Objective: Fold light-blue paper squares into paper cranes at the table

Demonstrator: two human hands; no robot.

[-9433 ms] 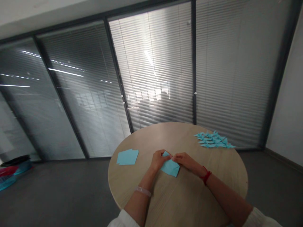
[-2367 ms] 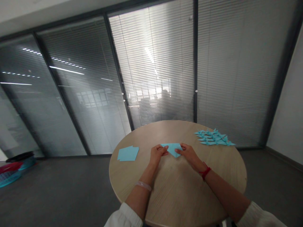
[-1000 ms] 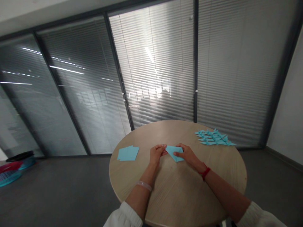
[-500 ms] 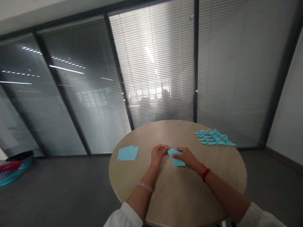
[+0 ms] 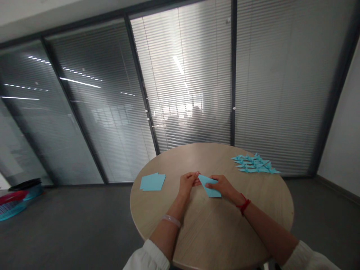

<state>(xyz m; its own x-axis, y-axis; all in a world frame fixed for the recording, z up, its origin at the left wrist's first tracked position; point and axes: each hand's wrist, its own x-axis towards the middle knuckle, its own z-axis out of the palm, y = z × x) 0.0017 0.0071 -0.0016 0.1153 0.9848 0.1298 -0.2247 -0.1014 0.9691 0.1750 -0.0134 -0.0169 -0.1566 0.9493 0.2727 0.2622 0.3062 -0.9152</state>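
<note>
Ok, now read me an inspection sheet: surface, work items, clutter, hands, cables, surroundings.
Surface: round table.
Work items: folded blue paper near the middle; overlapping blue sheets at left; folded blue figures grouped at right.
Clutter: red and blue basket, black rimmed container on the floor, left.
Hands: right hand holds the folded blue paper; left hand at its upper left corner, contact unclear.
Cables: nothing seen.
Surroundings: slatted blinds, dark frames.

Well behind your left fingers (image 5: pixel 192 177) you wear a slim, smooth, translucent pale bangle (image 5: pixel 171 220), and farther back from them a loose white left sleeve (image 5: pixel 150 257). Behind your right fingers (image 5: pixel 218 181) sits a thin red cord bracelet (image 5: pixel 244 206) with a fine loose end; farther back comes the white right sleeve (image 5: pixel 308 258), its edge slightly gathered.
</note>
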